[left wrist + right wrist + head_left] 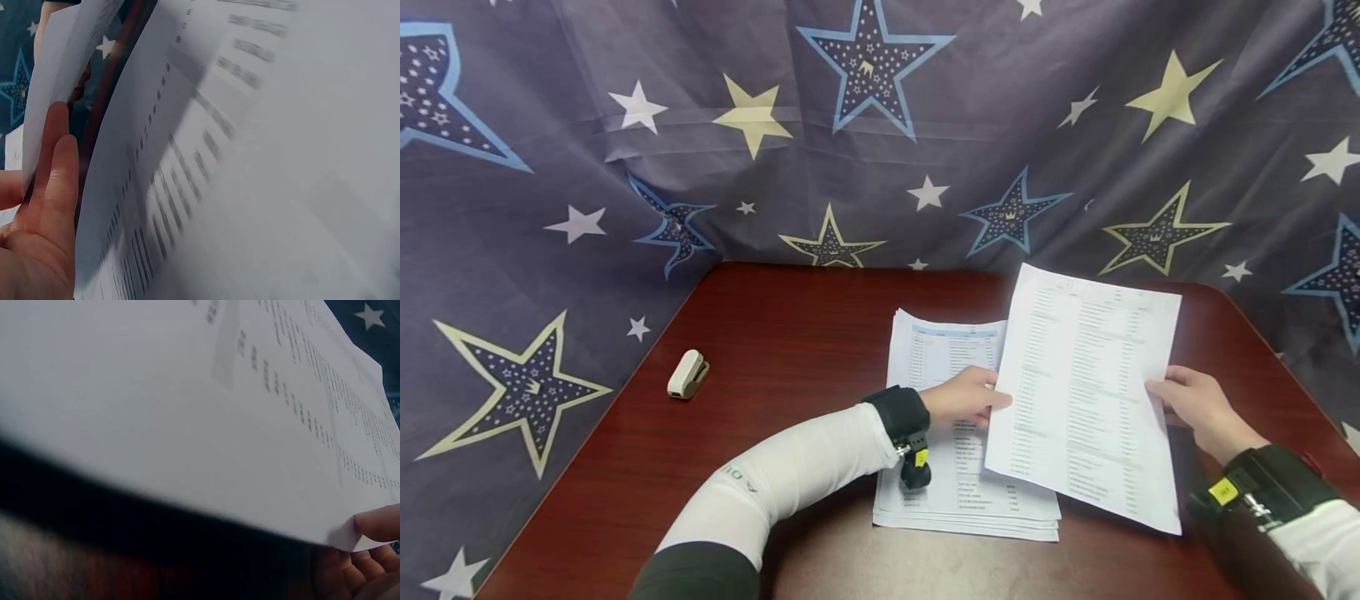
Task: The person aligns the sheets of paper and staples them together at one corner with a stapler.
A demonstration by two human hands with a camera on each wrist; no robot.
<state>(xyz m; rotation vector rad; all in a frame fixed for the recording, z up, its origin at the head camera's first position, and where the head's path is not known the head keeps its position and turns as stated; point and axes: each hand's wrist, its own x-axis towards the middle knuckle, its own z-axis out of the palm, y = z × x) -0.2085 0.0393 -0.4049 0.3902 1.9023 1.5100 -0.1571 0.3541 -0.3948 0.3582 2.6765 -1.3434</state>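
A printed sheet of paper (1086,400) is held up, tilted, between both hands. My left hand (964,396) pinches its left edge, thumb on the printed face and fingers behind, as the left wrist view also shows with the fingers (59,169) against the back. At the right edge, my right hand (1202,408) grips the sheet; in the right wrist view the thumb (378,524) presses on top and the fingers curl beneath. Under the left hand lies a stack of printed papers (955,492), partly covered by the raised sheet. Whether the raised paper is one sheet or more, I cannot tell.
A small white stapler-like object (688,373) lies on the left of the dark red wooden table (790,350). A star-patterned cloth (865,183) hangs behind the table and along its sides.
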